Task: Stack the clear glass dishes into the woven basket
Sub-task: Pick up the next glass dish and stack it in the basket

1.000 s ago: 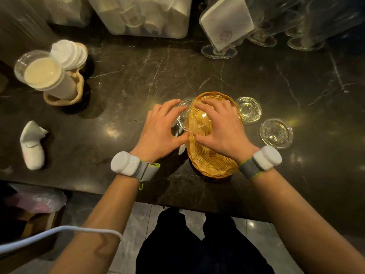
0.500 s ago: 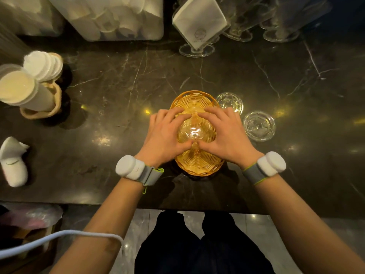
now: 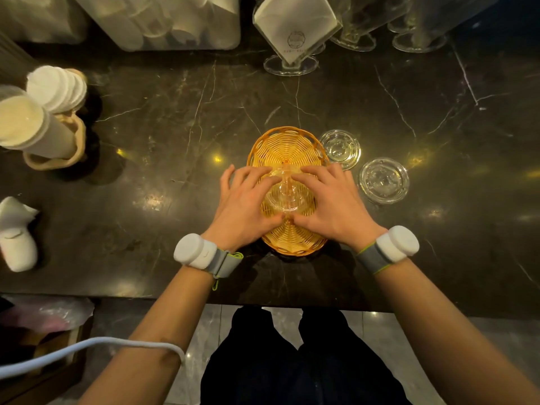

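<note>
Both hands cup one clear glass dish [image 3: 287, 197] inside the woven basket [image 3: 287, 147], left hand [image 3: 244, 206] and right hand [image 3: 331, 204] with fingers spread around its rim. Two more glass dishes [image 3: 340, 149] sit just right of the basket on the bench [image 3: 175, 127].

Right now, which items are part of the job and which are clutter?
Job: woven basket; glass dish held over it by left hand and right hand; two glass dishes on counter.
Clutter: napkin holder; cup stack; round pads.

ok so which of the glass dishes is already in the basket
The dish held between both hands, left hand and right hand, sits over the basket. The other two dishes rest on the counter, right of it.
</note>
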`<control>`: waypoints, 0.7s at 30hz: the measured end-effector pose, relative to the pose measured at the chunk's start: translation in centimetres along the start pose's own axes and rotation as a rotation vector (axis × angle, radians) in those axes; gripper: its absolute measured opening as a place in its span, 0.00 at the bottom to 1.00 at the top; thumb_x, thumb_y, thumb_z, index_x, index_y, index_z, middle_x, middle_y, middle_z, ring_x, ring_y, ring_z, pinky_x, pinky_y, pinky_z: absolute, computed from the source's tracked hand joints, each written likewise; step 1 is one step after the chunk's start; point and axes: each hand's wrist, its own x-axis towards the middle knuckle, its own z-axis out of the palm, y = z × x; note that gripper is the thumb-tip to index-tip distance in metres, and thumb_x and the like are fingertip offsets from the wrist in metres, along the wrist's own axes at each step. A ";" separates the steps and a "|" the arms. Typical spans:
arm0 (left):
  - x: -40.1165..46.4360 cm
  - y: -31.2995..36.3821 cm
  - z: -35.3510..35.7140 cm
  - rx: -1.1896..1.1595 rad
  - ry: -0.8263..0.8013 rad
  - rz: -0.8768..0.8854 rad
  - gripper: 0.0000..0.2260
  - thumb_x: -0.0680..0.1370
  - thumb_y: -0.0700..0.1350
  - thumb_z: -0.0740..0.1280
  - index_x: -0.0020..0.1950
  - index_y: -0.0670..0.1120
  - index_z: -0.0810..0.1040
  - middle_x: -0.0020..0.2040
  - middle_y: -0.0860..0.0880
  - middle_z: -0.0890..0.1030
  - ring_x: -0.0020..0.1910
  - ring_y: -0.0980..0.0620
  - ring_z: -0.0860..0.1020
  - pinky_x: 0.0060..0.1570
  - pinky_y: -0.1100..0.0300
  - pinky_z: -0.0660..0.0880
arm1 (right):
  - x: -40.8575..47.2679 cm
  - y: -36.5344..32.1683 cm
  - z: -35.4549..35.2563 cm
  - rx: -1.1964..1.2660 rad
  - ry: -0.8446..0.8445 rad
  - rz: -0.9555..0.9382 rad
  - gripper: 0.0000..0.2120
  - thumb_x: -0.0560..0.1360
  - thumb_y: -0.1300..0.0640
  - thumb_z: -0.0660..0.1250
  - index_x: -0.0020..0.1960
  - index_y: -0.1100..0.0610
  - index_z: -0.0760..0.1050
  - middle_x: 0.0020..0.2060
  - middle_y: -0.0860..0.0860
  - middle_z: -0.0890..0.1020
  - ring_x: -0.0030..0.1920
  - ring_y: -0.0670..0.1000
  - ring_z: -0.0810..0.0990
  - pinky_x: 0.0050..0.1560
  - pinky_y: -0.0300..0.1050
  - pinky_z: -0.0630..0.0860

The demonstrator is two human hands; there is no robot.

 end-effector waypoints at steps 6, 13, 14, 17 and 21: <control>-0.1 -0.3 1.0 0.010 -0.013 0.006 0.30 0.66 0.63 0.65 0.66 0.52 0.72 0.68 0.50 0.72 0.69 0.47 0.65 0.72 0.42 0.47 | 0.0 0.2 0.4 -0.032 -0.011 0.009 0.36 0.65 0.36 0.69 0.70 0.48 0.69 0.69 0.49 0.71 0.65 0.56 0.66 0.61 0.53 0.62; -0.1 -0.5 1.1 0.007 -0.005 0.003 0.30 0.66 0.62 0.65 0.67 0.52 0.71 0.68 0.49 0.71 0.69 0.48 0.64 0.72 0.41 0.48 | -0.1 0.2 0.8 -0.020 -0.005 0.029 0.36 0.66 0.36 0.68 0.70 0.48 0.68 0.69 0.51 0.69 0.68 0.56 0.65 0.62 0.53 0.62; -0.1 -0.5 1.2 0.008 -0.005 0.002 0.30 0.67 0.61 0.65 0.67 0.52 0.71 0.68 0.49 0.71 0.69 0.47 0.64 0.72 0.42 0.48 | -0.1 0.2 0.8 -0.017 -0.008 0.032 0.36 0.66 0.36 0.68 0.70 0.48 0.68 0.70 0.51 0.69 0.68 0.56 0.64 0.63 0.53 0.62; -0.1 -0.4 1.2 0.011 -0.005 -0.002 0.30 0.67 0.61 0.66 0.67 0.51 0.71 0.69 0.48 0.71 0.70 0.47 0.64 0.72 0.42 0.47 | -0.1 0.2 0.8 -0.012 -0.011 0.035 0.36 0.66 0.36 0.68 0.71 0.47 0.67 0.70 0.52 0.69 0.68 0.56 0.64 0.63 0.53 0.62; 0.0 -0.4 1.2 -0.001 -0.001 -0.012 0.31 0.68 0.63 0.63 0.68 0.51 0.70 0.68 0.49 0.72 0.69 0.47 0.65 0.72 0.44 0.48 | 0.1 0.2 0.7 -0.008 -0.003 0.039 0.36 0.67 0.36 0.67 0.71 0.47 0.67 0.68 0.52 0.71 0.66 0.56 0.66 0.62 0.53 0.62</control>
